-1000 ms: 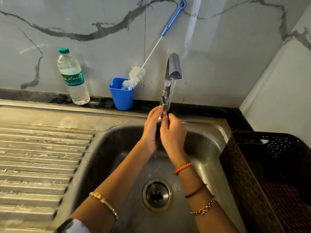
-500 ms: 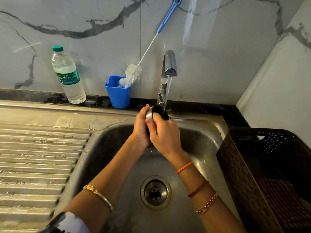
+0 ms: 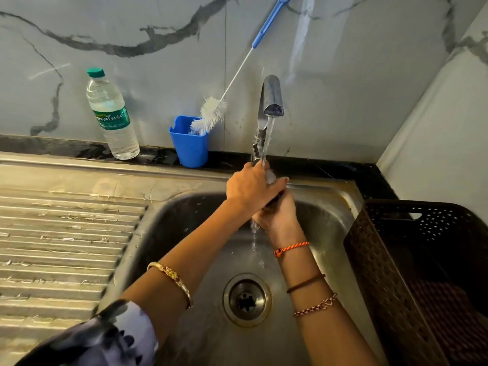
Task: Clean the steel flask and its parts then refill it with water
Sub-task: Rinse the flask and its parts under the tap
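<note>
Water runs from the tap [image 3: 273, 97] straight onto a small dark flask part [image 3: 272, 178], most likely the cap, held over the sink [image 3: 184, 223] at about twelve o'clock from the drain [image 3: 247, 299]. Both hands wrap it so closely that only a wet sliver shows. The left hand [image 3: 250, 190] lies over the top with fingers curled round it; the right hand [image 3: 277, 215] cups it from below, fingers folded up around it. Runoff falls from under the hands toward the drain.

Farther out, a bottle brush [image 3: 211, 114] leans in a blue cup [image 3: 190, 141] at ten o'clock from the hands, and a plastic water bottle [image 3: 111, 114] stands beyond that on the back ledge. A dark perforated basket [image 3: 369, 260] sits at three o'clock beside the sink; the ridged draining board [image 3: 60, 233] lies at nine o'clock.

Judging by this, rinsing of one part is under way. The flask body is nowhere in view, so whether it is washed cannot be told, and refilling appears yet to come.
</note>
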